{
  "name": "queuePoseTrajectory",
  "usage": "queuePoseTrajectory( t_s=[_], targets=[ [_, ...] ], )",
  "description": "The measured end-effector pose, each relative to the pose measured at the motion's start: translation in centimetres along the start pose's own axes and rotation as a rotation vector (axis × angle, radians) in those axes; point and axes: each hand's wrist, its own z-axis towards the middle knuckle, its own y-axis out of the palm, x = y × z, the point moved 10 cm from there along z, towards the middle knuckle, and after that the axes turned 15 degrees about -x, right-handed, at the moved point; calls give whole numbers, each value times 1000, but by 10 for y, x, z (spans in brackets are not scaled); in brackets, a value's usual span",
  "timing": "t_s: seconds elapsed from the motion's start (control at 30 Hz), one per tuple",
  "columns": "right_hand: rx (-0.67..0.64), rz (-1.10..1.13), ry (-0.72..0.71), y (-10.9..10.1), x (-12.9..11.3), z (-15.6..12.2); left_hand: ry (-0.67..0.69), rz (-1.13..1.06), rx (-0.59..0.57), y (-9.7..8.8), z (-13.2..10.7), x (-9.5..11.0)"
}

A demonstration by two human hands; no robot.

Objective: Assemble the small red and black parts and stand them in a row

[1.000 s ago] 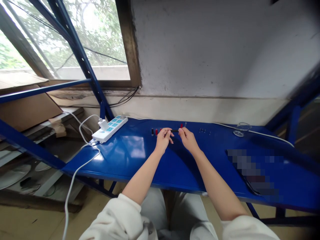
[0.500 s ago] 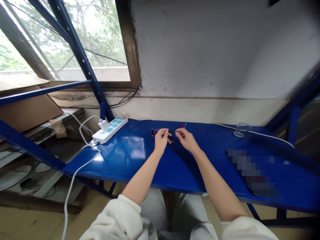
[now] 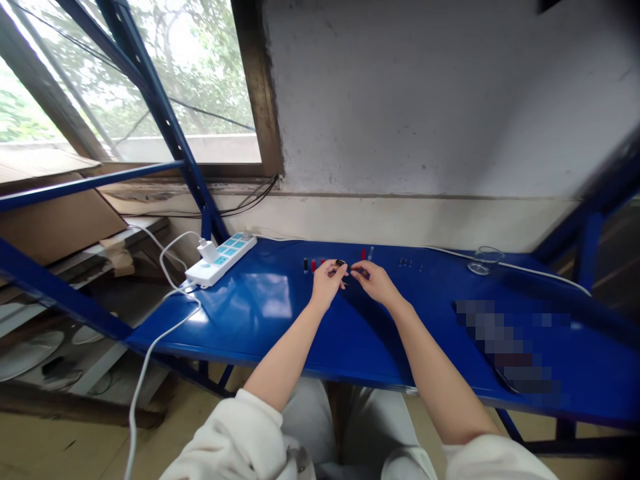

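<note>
Over the blue table my left hand [image 3: 329, 283] is closed around a short black tube-shaped piece [image 3: 340, 263], its end showing above the fingers. Just right of it, a small gap away, my right hand [image 3: 369, 279] pinches thumb and fingertips together. Whatever sits in that pinch is too small to make out. Left of the hands stand a small black piece [image 3: 305, 265] and a red piece [image 3: 313, 266], another red one being partly covered by my left hand. Behind my right hand are a red piece [image 3: 363, 254] and a clear narrow piece [image 3: 371, 253].
Several tiny dark parts [image 3: 405, 263] lie right of my hands on the blue table [image 3: 240, 327]. A white power strip [image 3: 220, 261] with a plug and cable is at the left. A clear round container [image 3: 479, 268] stands back right, near a blurred-out dark item [image 3: 500, 347].
The thin dark piece that spanned both hands no longer bridges them. My left hand has tilted the black piece, and my fingertips now sit apart, with a small gap between the hands.
</note>
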Motion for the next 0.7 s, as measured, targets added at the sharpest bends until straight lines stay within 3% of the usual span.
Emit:
queuePoseTrajectory(
  t_s=[0.1,0.23,0.37,0.47,0.7],
  targets=[
    [-17,-137,63,-2,12,-1,-2,57,66,-7,-2,1],
    [30,-190,294,-17,49,-8,-17,118,115,-13,-4,2],
    [163,-89,483,-32,86,-18,-44,252,48,-4,-5,3],
    [161,-102,583,-32,105,-16,-1,447,0,7,-7,12],
    [99,-205,686,-28,117,2,32,675,-58,18,-9,18]
  ],
)
